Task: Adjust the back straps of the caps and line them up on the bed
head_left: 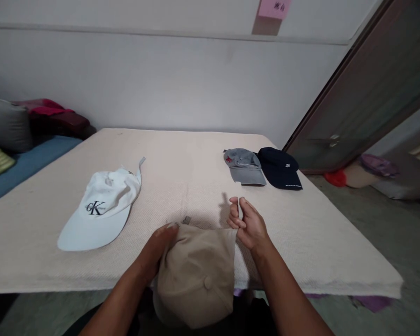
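A tan baseball cap hangs over the near edge of the cloth-covered table, crown toward me. My left hand grips the cap's back edge on the left, fingers curled round the fabric near the small strap buckle. My right hand pinches the cap's back edge on the right, fingers closed and raised. A white cap with a dark logo lies on the table to the left, its strap trailing. At the far right a grey cap and a dark navy cap lie side by side, touching.
A blue couch with cushions and red cloth stands left of the table. A glass door leans at the right, with a red object on the floor by it. A pink note is on the wall.
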The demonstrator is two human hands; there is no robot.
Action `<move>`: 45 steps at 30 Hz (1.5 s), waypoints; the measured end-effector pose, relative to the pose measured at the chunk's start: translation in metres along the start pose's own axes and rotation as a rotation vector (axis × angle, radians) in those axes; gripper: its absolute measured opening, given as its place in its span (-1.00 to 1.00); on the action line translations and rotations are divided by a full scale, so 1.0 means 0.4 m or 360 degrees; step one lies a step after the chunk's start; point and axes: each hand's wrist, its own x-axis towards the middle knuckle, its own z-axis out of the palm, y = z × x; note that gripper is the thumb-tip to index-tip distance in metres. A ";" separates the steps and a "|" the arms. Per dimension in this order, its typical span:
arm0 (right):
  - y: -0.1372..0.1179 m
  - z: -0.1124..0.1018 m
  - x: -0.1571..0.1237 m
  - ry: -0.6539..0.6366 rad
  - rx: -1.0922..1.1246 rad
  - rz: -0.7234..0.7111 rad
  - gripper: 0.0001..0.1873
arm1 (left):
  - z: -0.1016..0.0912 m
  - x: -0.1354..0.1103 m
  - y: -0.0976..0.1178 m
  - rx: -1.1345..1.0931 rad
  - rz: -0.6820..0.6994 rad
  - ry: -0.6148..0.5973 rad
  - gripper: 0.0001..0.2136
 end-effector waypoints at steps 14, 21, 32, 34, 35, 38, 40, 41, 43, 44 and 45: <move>0.035 0.025 -0.020 -0.0406 -0.0840 0.0248 -0.70 | 0.023 -0.012 0.018 0.0306 0.0139 -0.0281 -0.89; 0.044 0.042 -0.019 -0.0519 -0.1006 0.0376 -0.69 | 0.028 -0.012 0.010 0.0186 0.0057 -0.0417 -0.87; 0.052 0.040 -0.023 -0.0772 -0.0975 0.0536 -0.75 | 0.023 -0.012 -0.009 0.0026 -0.0081 -0.0496 -0.83; 0.054 0.039 -0.022 -0.0830 -0.0984 0.0563 -0.75 | 0.021 -0.012 -0.011 0.0026 -0.0098 -0.0498 -0.83; 0.054 0.039 -0.022 -0.0861 -0.0997 0.0579 -0.75 | 0.020 -0.012 -0.012 0.0037 -0.0095 -0.0487 -0.83; 0.053 0.040 -0.021 -0.0914 -0.1064 0.0606 -0.74 | 0.019 -0.009 -0.013 0.0054 -0.0067 -0.0448 -0.83; 0.053 0.042 -0.021 -0.0910 -0.1086 0.0604 -0.74 | 0.019 -0.007 -0.014 0.0054 -0.0075 -0.0436 -0.83; 0.054 0.042 -0.021 -0.0909 -0.1103 0.0596 -0.74 | 0.020 -0.007 -0.014 0.0060 -0.0088 -0.0438 -0.83; 0.057 0.043 -0.021 -0.0915 -0.1124 0.0555 -0.75 | 0.021 -0.007 -0.015 0.0084 -0.0109 -0.0447 -0.84; 0.058 0.043 -0.022 -0.0918 -0.1122 0.0521 -0.74 | 0.022 -0.007 -0.016 0.0102 -0.0112 -0.0458 -0.84; 0.060 0.043 -0.022 -0.0919 -0.1113 0.0483 -0.73 | 0.022 -0.007 -0.017 0.0121 -0.0117 -0.0468 -0.85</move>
